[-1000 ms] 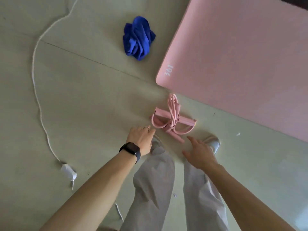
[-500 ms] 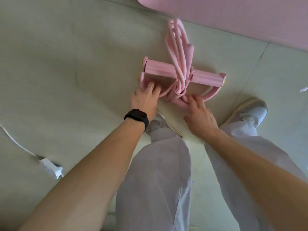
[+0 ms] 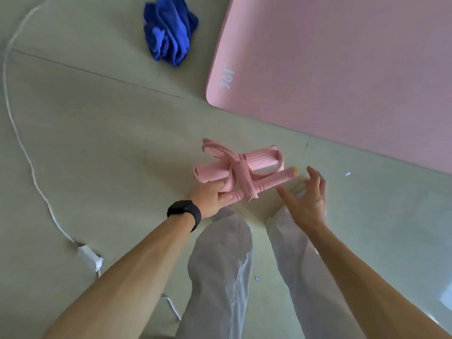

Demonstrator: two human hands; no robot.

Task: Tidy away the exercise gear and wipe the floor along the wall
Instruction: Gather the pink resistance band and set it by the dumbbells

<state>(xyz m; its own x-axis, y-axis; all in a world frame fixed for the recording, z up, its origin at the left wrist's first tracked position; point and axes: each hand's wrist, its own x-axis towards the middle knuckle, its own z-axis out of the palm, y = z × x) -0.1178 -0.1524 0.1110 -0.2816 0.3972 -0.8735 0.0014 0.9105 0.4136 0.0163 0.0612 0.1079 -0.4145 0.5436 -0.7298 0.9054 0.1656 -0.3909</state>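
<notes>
A pink resistance-band puller [image 3: 247, 167], its bands wrapped around two foam bars, is lifted off the floor. My left hand [image 3: 212, 197], with a black watch on the wrist, grips the left end of its lower bar. My right hand [image 3: 305, 200] hovers just right of the puller with fingers spread, touching nothing. A pink exercise mat [image 3: 342, 69] lies flat at the upper right. A crumpled blue cloth [image 3: 170, 30] sits on the floor left of the mat.
A white cable [image 3: 14, 113] curves down the left side to a white plug [image 3: 89, 256]. My legs in pale trousers [image 3: 220, 277] stand below the hands. Small white scraps [image 3: 347, 174] lie on the pale green floor.
My left hand has taken hold of the puller and raised it from the floor. My right hand has come off it and opened. The view has risen, bringing cloth and mat back in.
</notes>
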